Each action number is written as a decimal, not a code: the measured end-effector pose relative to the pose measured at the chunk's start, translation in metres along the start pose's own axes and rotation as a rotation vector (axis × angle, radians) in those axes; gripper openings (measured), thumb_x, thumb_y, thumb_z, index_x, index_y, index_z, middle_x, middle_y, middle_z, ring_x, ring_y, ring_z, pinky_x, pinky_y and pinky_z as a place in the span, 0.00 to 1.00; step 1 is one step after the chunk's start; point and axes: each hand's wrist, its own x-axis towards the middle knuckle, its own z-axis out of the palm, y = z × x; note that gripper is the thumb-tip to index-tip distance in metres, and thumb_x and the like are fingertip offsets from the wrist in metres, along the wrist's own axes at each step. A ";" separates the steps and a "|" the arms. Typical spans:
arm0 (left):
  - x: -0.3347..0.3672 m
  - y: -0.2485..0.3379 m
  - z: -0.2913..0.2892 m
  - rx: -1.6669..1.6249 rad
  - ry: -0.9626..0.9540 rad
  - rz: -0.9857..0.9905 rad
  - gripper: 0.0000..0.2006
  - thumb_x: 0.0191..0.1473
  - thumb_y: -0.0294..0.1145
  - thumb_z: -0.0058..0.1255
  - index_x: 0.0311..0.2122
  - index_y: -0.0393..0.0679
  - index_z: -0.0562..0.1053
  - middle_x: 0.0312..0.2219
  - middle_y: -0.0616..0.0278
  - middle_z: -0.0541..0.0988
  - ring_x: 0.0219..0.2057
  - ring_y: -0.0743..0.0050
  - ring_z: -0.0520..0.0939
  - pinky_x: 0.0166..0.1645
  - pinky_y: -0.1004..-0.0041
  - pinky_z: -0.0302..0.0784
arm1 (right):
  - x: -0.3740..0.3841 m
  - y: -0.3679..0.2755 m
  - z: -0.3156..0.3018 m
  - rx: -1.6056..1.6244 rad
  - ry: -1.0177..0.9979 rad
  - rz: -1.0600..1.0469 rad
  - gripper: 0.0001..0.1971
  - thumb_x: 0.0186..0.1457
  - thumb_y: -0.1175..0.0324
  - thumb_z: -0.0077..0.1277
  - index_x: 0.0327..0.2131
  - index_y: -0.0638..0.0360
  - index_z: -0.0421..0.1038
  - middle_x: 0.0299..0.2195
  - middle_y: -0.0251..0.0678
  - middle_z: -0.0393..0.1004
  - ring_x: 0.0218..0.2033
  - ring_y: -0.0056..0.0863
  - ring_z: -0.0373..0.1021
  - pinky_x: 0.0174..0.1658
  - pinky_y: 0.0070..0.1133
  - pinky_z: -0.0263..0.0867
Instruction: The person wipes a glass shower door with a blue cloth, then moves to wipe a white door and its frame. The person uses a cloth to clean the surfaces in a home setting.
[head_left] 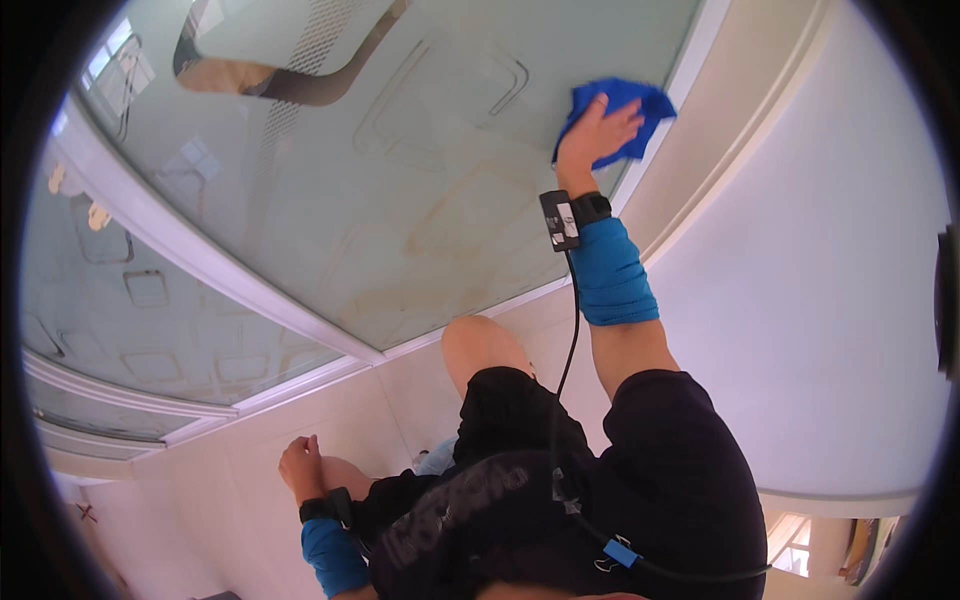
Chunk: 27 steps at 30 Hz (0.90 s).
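My right hand lies with its fingers stretched out over a blue cloth, pressing it against a frosted glass door panel. The cloth reaches to the white frame along the panel's right edge and is bunched around the hand. Lower left, beside my bent left knee, my left hand is loosely curled, with nothing seen in it. Both forearms wear blue sleeves and black wrist straps; a small black device sits on the right wrist.
Left of this panel, a white frame bar separates further glass panels with rounded-square patterns. Pale floor tiles lie below. A smooth white surface fills the right side. A black cable runs from the right wrist across my dark shirt.
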 end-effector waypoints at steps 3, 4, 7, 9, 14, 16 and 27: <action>0.002 0.009 0.000 0.084 -0.100 0.017 0.14 0.56 0.46 0.55 0.33 0.47 0.83 0.28 0.53 0.84 0.31 0.48 0.84 0.40 0.54 0.78 | 0.021 -0.049 -0.002 0.051 -0.069 -0.450 0.37 0.64 0.50 0.42 0.69 0.61 0.48 0.71 0.62 0.38 0.71 0.61 0.33 0.71 0.46 0.30; 0.003 0.012 0.000 0.108 -0.117 0.014 0.14 0.56 0.46 0.56 0.33 0.47 0.83 0.28 0.53 0.84 0.32 0.48 0.84 0.40 0.54 0.78 | 0.028 -0.060 -0.005 0.065 -0.105 -0.555 0.37 0.64 0.49 0.43 0.69 0.59 0.50 0.71 0.61 0.38 0.72 0.61 0.33 0.71 0.47 0.29; 0.008 0.022 0.004 0.046 0.010 0.039 0.14 0.56 0.46 0.56 0.32 0.47 0.83 0.28 0.54 0.84 0.32 0.48 0.84 0.40 0.54 0.78 | 0.048 -0.077 -0.013 0.039 -0.136 -0.724 0.36 0.64 0.47 0.41 0.69 0.55 0.53 0.72 0.53 0.41 0.72 0.57 0.34 0.70 0.50 0.25; 0.009 0.034 0.010 -0.073 -0.056 0.077 0.14 0.56 0.46 0.56 0.32 0.47 0.83 0.28 0.53 0.83 0.32 0.47 0.83 0.39 0.54 0.78 | 0.062 -0.073 -0.016 -0.038 -0.098 -0.762 0.35 0.64 0.48 0.39 0.69 0.55 0.53 0.71 0.52 0.44 0.72 0.56 0.35 0.70 0.51 0.23; 0.009 0.065 0.013 -0.017 -0.125 0.111 0.14 0.56 0.45 0.55 0.32 0.46 0.83 0.28 0.53 0.83 0.32 0.47 0.83 0.39 0.55 0.78 | 0.073 -0.031 -0.013 -0.016 -0.021 -0.590 0.33 0.65 0.52 0.36 0.69 0.59 0.52 0.70 0.51 0.48 0.73 0.54 0.35 0.69 0.51 0.23; 0.015 0.065 0.006 -0.004 -0.079 0.098 0.14 0.56 0.45 0.56 0.32 0.46 0.83 0.28 0.53 0.83 0.32 0.47 0.83 0.39 0.55 0.78 | 0.063 -0.010 -0.013 -0.074 0.001 -0.402 0.32 0.66 0.54 0.35 0.69 0.59 0.51 0.70 0.52 0.47 0.73 0.54 0.35 0.70 0.50 0.24; 0.014 -0.038 -0.047 -0.042 -0.054 0.038 0.15 0.55 0.46 0.56 0.30 0.45 0.82 0.27 0.53 0.83 0.31 0.46 0.83 0.39 0.54 0.78 | -0.033 -0.018 -0.024 -0.107 0.150 0.108 0.38 0.68 0.42 0.33 0.71 0.58 0.44 0.71 0.56 0.42 0.72 0.56 0.35 0.69 0.51 0.33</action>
